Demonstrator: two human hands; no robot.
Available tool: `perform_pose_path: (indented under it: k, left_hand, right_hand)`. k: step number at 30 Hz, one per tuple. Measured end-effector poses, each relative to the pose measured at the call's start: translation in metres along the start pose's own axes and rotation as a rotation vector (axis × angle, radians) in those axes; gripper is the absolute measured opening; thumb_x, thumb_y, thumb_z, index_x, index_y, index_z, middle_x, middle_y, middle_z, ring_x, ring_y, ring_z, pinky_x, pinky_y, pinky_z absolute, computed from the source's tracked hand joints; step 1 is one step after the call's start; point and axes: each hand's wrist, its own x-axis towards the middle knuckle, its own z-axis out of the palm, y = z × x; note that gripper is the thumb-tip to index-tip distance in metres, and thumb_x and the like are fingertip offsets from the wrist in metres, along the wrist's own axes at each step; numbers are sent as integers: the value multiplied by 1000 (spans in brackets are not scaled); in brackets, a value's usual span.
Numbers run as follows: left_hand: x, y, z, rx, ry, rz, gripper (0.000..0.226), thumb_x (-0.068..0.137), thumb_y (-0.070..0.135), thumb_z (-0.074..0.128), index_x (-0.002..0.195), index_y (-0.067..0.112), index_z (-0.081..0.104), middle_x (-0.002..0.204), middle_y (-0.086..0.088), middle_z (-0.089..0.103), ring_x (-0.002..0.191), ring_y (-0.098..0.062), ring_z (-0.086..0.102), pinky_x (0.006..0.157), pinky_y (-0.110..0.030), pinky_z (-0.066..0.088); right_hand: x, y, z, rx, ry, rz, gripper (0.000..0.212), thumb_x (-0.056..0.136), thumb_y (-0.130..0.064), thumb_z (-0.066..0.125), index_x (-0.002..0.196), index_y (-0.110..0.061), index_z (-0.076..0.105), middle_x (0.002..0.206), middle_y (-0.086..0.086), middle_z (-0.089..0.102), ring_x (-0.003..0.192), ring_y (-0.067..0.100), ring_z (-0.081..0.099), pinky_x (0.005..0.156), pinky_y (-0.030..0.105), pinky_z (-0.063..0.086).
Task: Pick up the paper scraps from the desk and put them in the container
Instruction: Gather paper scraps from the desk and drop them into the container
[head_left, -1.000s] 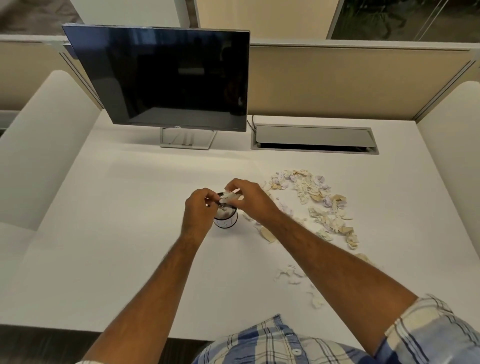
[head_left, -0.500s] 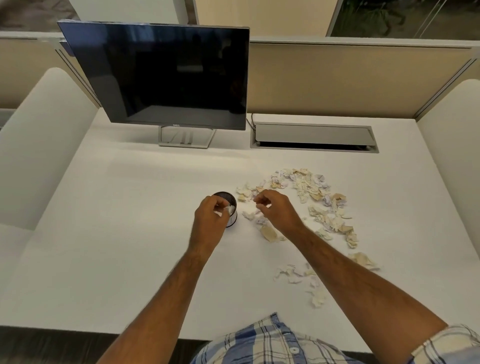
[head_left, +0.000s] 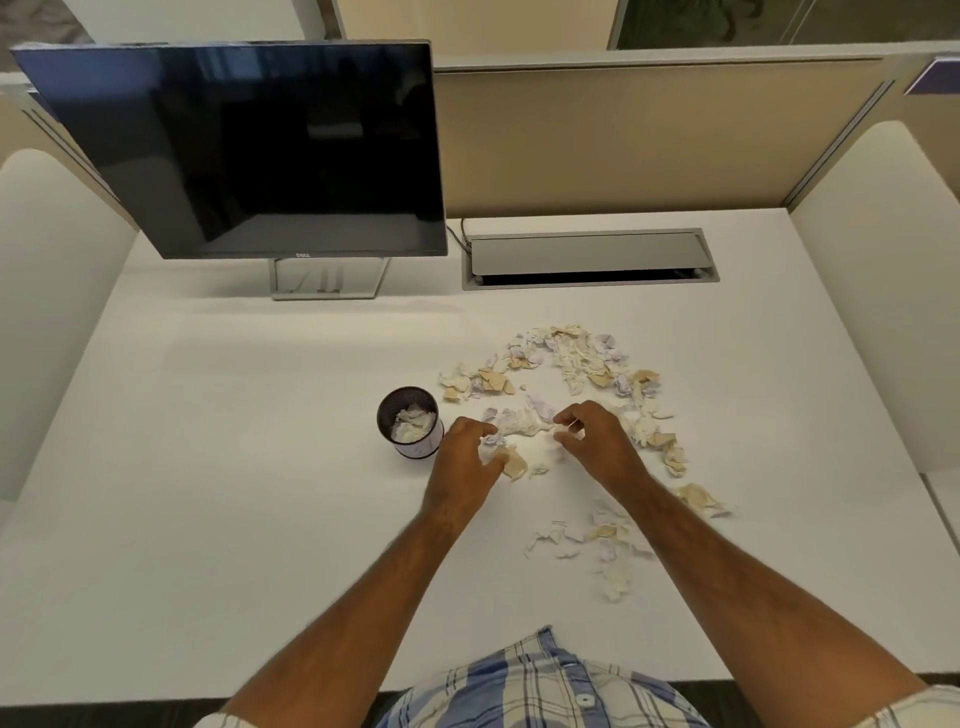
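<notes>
Standing toward the far left of the white desk, a dark monitor on a silver stand faced the person, its screen blank. Nearer the middle of the desk sat the small dark mesh container, upright, with white paper already inside it. Just beside it, to the right, the left hand lay over the near end of a small cluster of paper scraps; its fingers were curled down onto the scraps, touching a tan piece and pale ones, though whether they had actually closed on any piece could not be told. Across the same cluster, the right hand hovered low with its fingers bent and spread apart, thumb and forefinger separated, the fingertips at the pile's edge and gripping nothing that showed. More scraps, white, tan and pale lilac, curved in an arc from behind the hands around toward the right side of the desk, and a further loose patch lay nearer the front edge, between the two forearms and under the right one. Along the far edge, right of the monitor, a grey cable hatch was let into the desk. A beige partition rose behind the far edge. At the front edge, a blue plaid shirt showed.
</notes>
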Motion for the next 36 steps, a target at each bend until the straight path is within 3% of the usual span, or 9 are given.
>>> perform_pose_path:
  k: [3,6,9,13,18,21,25,32,36]
  left_hand:
    - [6,-2,8,93,-31,-6,50,79,25,84,124,17,65,121,4,56,113,-12,51,93,-22,45]
    - [9,-3,16,176,-67,-16,55,77,25,86,127,20,63,125,4,52,117,-17,47,96,-25,45]
    - [12,-3,22,249,-112,-37,58,77,24,86,129,18,62,128,2,51,119,-21,46,100,-34,48]
    - [14,-4,29,266,-130,-51,52,78,19,85,125,18,62,127,1,51,118,-22,45,98,-34,48]
    - [16,-7,32,235,-154,-39,35,83,7,75,116,16,66,121,-1,57,114,-20,52,96,-32,48]
    - [18,-5,32,173,-142,-82,17,88,10,73,103,14,69,111,1,59,101,-17,60,83,-26,50]
    - [18,-7,31,158,-145,-110,7,90,15,73,94,14,67,101,3,58,88,-11,58,67,-15,38]
    - [19,-4,23,110,-93,-147,7,90,18,72,92,14,67,95,3,62,86,-14,62,74,-29,52]
    - [16,10,2,2,20,-142,10,86,23,77,84,19,67,89,7,64,81,-10,63,71,-30,54]
  right_hand:
    - [-1,9,0,-64,-22,-16,33,85,-15,79,115,-12,67,120,8,60,110,23,58,95,38,50]
    - [0,12,2,-139,-64,-6,41,85,-22,79,122,-14,65,125,7,58,119,26,53,102,40,45]
    - [0,12,8,-155,-125,-22,46,84,-33,79,125,-17,64,126,5,56,119,24,51,102,39,44]
    - [-2,8,16,-235,-203,-38,55,80,-39,82,127,-21,62,124,4,52,115,22,48,97,37,48]
    - [-4,8,24,-283,-239,-112,31,89,-24,74,118,-22,63,119,2,52,112,19,52,93,34,48]
    - [-1,6,27,-304,-256,-116,19,92,-18,69,111,-18,68,114,3,56,105,19,58,90,33,50]
    - [2,4,28,-335,-267,-122,13,93,-14,68,104,-12,73,108,5,62,98,20,63,85,29,49]
    - [-1,7,15,-229,-205,-106,7,89,-11,70,93,-11,75,98,2,67,89,17,65,82,32,53]
    - [3,6,2,-46,-89,-19,5,85,-11,76,90,-13,78,93,-3,69,83,5,66,76,19,52]
